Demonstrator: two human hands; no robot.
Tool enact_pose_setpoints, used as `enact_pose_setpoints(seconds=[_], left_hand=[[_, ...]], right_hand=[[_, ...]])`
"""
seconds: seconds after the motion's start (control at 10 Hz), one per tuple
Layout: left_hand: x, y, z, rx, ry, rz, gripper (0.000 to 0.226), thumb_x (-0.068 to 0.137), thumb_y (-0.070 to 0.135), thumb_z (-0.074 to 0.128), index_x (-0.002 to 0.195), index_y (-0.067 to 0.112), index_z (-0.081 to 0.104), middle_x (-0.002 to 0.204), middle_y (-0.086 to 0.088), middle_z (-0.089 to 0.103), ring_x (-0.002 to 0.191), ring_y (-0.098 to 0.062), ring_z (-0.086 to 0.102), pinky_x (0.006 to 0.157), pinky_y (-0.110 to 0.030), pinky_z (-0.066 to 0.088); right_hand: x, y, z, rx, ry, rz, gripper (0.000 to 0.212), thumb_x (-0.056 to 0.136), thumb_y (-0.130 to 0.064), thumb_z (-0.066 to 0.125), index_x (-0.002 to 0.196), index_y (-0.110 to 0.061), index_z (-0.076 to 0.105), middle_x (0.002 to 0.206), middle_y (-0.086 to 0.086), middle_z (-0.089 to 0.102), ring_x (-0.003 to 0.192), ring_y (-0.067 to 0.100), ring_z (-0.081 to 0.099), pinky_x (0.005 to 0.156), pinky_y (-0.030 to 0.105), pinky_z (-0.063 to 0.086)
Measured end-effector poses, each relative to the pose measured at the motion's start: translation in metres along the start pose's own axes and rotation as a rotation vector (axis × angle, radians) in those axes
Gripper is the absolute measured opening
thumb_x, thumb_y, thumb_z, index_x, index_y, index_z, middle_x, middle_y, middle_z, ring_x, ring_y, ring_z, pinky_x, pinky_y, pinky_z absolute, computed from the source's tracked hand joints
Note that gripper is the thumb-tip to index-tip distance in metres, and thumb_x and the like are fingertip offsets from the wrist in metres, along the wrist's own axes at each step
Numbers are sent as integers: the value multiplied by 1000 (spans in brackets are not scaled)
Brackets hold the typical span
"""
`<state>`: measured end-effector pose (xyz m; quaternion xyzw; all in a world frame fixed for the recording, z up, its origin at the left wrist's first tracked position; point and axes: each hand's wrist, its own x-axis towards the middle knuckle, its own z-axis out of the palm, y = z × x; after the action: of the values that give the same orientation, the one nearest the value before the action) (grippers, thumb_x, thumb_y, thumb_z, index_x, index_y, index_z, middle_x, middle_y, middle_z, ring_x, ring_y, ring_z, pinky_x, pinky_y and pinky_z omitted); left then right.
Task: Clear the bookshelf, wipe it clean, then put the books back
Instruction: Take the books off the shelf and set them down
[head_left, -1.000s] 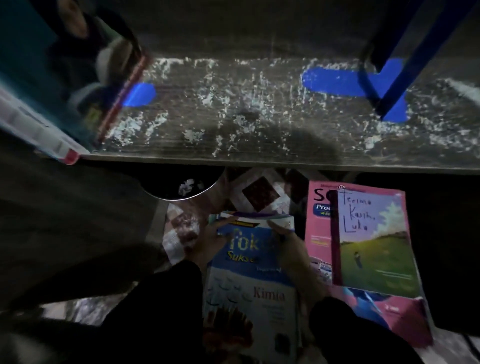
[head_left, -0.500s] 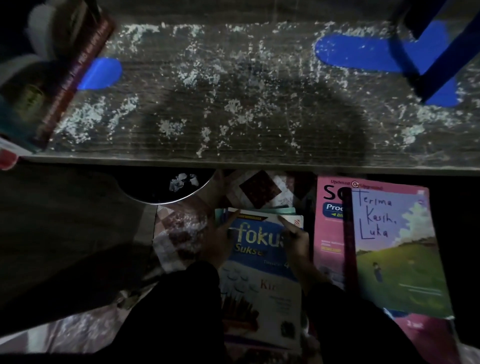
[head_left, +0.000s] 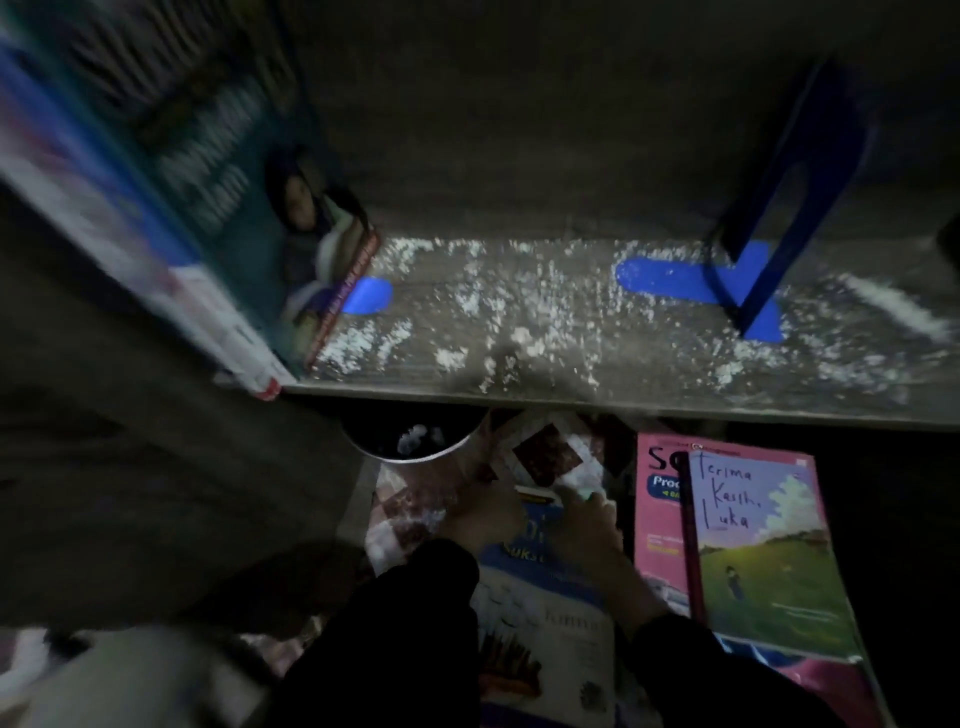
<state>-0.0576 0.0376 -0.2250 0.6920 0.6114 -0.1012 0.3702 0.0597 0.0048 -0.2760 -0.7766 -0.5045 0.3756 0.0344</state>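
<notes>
Gripping the blue-and-white paperback textbook (head_left: 545, 597) at its top, left hand (head_left: 483, 519) and right hand (head_left: 592, 525) both clamped on it, below the white-flecked grey wooden shelf (head_left: 519, 322).

A single wide-angle head camera looks forward and steeply down from close range. The dusty shelf (head_left: 519, 322) crosses mid-frame. The left hand (head_left: 483, 514) and right hand (head_left: 587, 525), at a blue book (head_left: 540, 571), sit low in the frame.
</notes>
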Motion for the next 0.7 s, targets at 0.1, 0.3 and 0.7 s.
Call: enact_pose_setpoints(seconds=[0.1, 0.3, 0.7], left_hand=[[-53, 15, -50, -66, 140, 51, 35, 98, 21, 48, 129, 8, 57, 135, -14, 55, 124, -28, 52, 98, -33, 42], [-150, 5, -178, -169, 1107, 333, 23, 91, 27, 49, 95, 17, 69, 92, -10, 69, 91, -28, 62, 81, -35, 46], [-163, -21, -279, -50, 1574, 164, 91, 82, 34, 72, 150, 38, 12, 145, -13, 5, 120, -41, 42, 98, -48, 44]], right_hand=[[-61, -55, -56, 274, 83, -169, 23, 84, -31, 43, 84, -17, 62, 108, 18, 66, 96, 30, 60, 68, 28, 36], [-98, -174, -114, 587, 234, -543, 41, 84, 1, 51, 70, -35, 65, 75, -2, 69, 81, 23, 66, 77, 33, 50], [-138, -305, -143, 504, 119, -864, 83, 85, -4, 54, 152, -31, 13, 151, 1, 37, 131, 24, 45, 95, 26, 38]])
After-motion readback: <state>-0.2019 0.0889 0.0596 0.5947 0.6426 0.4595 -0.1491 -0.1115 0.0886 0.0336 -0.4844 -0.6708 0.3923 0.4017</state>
